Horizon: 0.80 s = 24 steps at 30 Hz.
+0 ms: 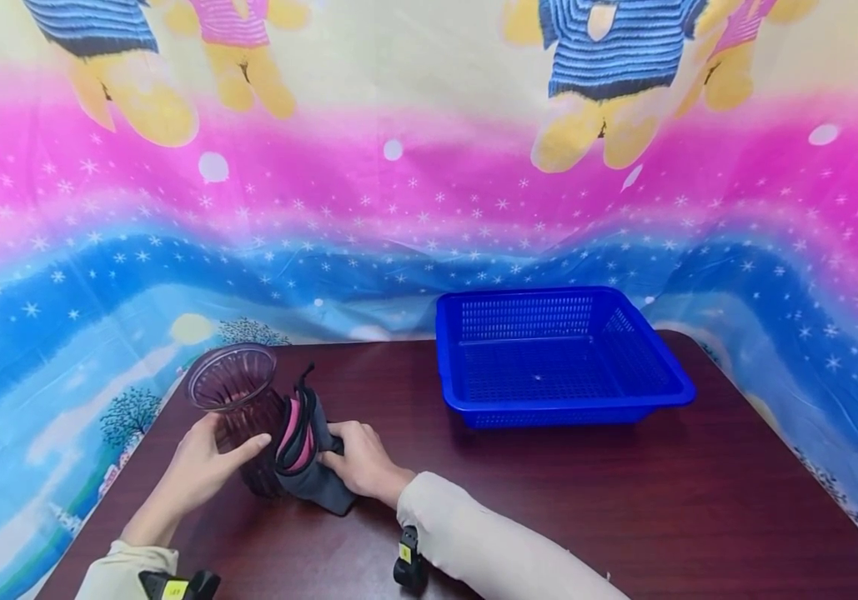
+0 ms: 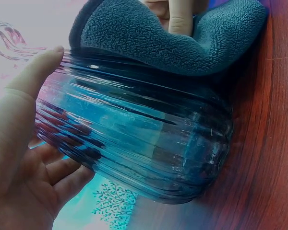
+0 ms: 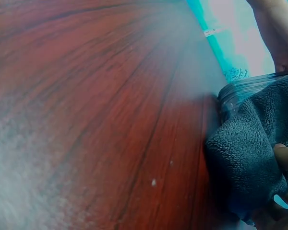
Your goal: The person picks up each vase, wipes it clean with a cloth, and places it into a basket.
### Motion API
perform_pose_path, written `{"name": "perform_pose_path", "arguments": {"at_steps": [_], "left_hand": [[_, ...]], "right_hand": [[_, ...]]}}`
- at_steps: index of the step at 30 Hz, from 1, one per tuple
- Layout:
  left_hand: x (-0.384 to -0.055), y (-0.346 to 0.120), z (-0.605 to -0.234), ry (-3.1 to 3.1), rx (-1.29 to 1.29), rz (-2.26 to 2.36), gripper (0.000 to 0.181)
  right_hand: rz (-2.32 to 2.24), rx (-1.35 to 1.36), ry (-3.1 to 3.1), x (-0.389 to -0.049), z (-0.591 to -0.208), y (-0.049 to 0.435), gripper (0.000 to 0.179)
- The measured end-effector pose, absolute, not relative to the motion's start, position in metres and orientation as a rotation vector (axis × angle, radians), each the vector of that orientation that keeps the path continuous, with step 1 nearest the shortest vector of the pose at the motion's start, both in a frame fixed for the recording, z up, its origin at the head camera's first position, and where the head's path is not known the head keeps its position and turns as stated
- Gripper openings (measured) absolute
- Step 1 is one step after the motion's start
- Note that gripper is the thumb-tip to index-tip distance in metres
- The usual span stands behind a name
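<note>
A ribbed, see-through purple glass vase (image 1: 229, 379) with a flared rim stands near the table's left side, leaning slightly. My left hand (image 1: 199, 467) grips its body, thumb on the near side and fingers round the far side. In the left wrist view the vase (image 2: 144, 139) has its base close to the tabletop; whether it touches I cannot tell. A folded grey cloth (image 1: 327, 479) with a pink part and black edging is pinched in my right hand (image 1: 361, 462) against the vase's right side. The right wrist view shows the fluffy cloth (image 3: 249, 143) covering part of the glass.
A blue perforated plastic basket (image 1: 564, 408) sits at the back right of the dark red-brown wooden table (image 1: 586, 517). Behind the table hangs a printed cloth backdrop (image 1: 398, 200) with bears and snowflakes.
</note>
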<state>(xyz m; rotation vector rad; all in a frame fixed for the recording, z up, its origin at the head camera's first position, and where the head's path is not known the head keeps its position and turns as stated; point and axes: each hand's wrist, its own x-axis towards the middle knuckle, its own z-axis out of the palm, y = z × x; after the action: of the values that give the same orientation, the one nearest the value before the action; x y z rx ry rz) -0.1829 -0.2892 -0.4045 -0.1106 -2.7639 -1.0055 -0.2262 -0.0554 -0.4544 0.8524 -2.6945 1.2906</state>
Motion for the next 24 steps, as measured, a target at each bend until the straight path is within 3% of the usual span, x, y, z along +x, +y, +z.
{"name": "perform_pose_path", "arguments": {"at_steps": [24], "left_hand": [[-0.1826,-0.2895,-0.4041,-2.775,-0.106,-1.018,0.072]], "right_hand": [[1.302,0.835,-2.691,-0.2252,-0.4592,-0.0555,0.017]]}}
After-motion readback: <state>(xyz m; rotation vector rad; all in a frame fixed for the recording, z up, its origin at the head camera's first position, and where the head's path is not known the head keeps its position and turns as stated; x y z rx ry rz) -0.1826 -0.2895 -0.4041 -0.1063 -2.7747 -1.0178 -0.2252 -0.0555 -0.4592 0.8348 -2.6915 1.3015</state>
